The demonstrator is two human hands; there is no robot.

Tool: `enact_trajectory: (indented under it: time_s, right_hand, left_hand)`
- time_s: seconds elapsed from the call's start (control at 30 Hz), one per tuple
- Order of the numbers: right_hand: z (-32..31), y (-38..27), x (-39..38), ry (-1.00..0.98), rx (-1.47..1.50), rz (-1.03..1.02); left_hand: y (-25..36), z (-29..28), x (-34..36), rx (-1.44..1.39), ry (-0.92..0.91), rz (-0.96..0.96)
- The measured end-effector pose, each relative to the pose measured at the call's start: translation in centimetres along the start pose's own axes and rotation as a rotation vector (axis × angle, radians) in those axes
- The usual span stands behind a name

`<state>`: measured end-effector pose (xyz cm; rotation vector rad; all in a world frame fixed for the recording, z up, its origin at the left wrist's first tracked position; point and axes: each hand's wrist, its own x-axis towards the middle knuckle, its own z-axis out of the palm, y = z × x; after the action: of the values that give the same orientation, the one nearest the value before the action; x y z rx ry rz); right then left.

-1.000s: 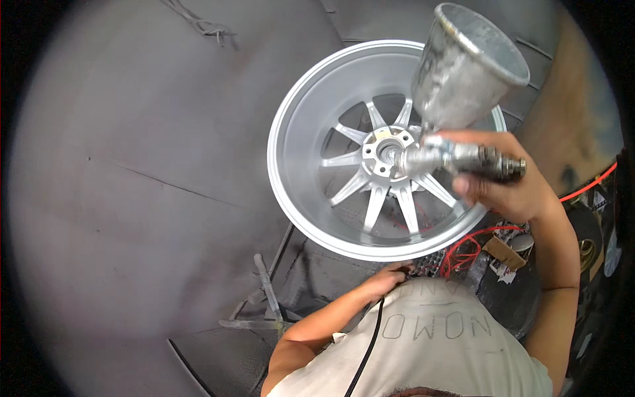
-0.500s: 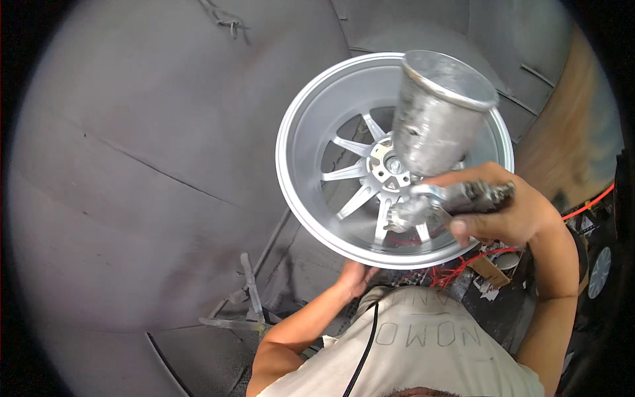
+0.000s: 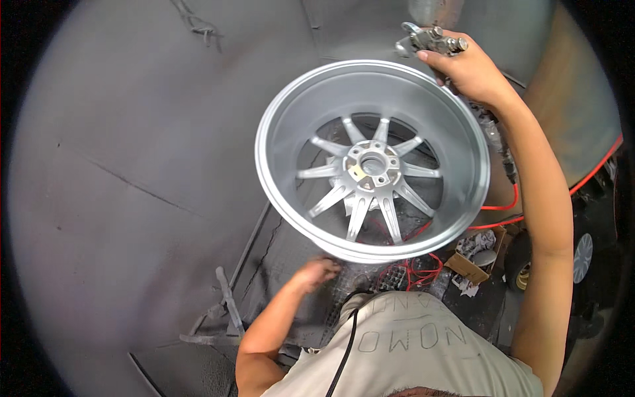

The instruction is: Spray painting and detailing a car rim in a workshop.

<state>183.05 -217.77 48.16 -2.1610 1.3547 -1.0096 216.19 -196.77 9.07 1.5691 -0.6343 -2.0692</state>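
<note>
Lettering observed on the front of the pale shirt [image 3: 423,364], in two rows. Main row: large, widely spaced dark outlined capitals [image 3: 428,339], upside down as viewed, legible. Second row: similar dark characters [image 3: 402,304], nearer the shirt's hem, partly lost in the folds; not fully legible. A thin dark line lies between the rows. Silver wheel [image 3: 284,221]: small yellow patch [image 3: 359,171] on the hub; any marking too small to read.

A silver wheel [image 3: 390,175] lies hollow-side up near a spray gun [image 3: 433,44].
</note>
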Motion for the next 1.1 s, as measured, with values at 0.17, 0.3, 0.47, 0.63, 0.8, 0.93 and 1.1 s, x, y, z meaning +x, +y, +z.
enact_trajectory:
  time_s: [0.17, 0.3, 0.47, 0.63, 0.8, 0.93, 1.1]
  right_hand:
    - [-5.1, 1.7, -4.5, 0.092, -0.152, 0.131]
    - [-7.7, -0.5, -11.6, 0.101, -0.204, 0.390]
    - [-7.2, -2.9, -18.8, -0.002, -0.089, 0.473]
    - [-6.6, -7.8, -23.6, -0.202, 0.079, 0.648]
    - [-4.4, -9.4, -24.5, -0.477, 0.280, 0.574]
    - [-0.2, -7.6, -23.4, -0.510, 0.348, 0.413]
    - [4.0, -2.8, -18.4, -0.375, 0.296, 0.198]
  left_hand:
    - [4.6, -3.3, -1.0, -0.407, 0.091, 0.485]
    - [2.0, 1.3, -3.3, -0.345, 0.056, 0.298]
    - [-3.1, 7.4, -3.7, -0.392, -0.101, 0.204]
    - [-7.8, 6.1, -3.5, -0.242, -0.216, 0.003]
    - [-4.1, -3.0, -2.3, -0.513, 0.136, 0.305]
    - [-3.4, -2.5, -2.5, -0.532, 0.067, 0.283]
    - [-8.0, 9.0, -0.8, -0.551, -0.138, 0.207]
